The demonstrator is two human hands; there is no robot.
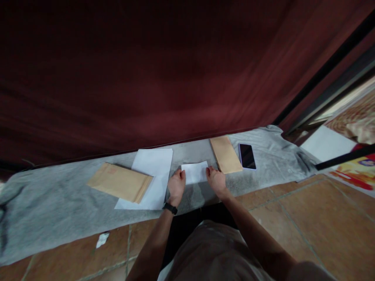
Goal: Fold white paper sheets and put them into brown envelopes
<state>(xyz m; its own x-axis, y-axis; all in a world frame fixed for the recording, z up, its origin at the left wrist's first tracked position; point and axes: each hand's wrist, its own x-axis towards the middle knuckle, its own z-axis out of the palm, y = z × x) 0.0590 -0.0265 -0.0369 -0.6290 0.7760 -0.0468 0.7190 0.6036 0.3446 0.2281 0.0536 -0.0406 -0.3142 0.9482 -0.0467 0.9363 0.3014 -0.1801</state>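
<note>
Between my two hands is a small white sheet of paper (194,173), which looks folded, just above the grey cloth. My left hand (176,185) pinches its left edge, thumb on top; a black watch band (170,208) circles that wrist. At the right edge, my right hand (216,180) pinches the paper in the same way. Close beyond the right hand lies a brown envelope (227,154). To the left, larger white sheets (155,164) lie flat, partly covered by brown envelopes (118,181).
A phone (247,157) with a dark screen lies right of the single envelope. Grey cloth (58,207) covers the long narrow surface, backed by a dark red curtain (164,78). A white scrap (102,240) is on the tiled floor (322,218). A dark frame stands at right.
</note>
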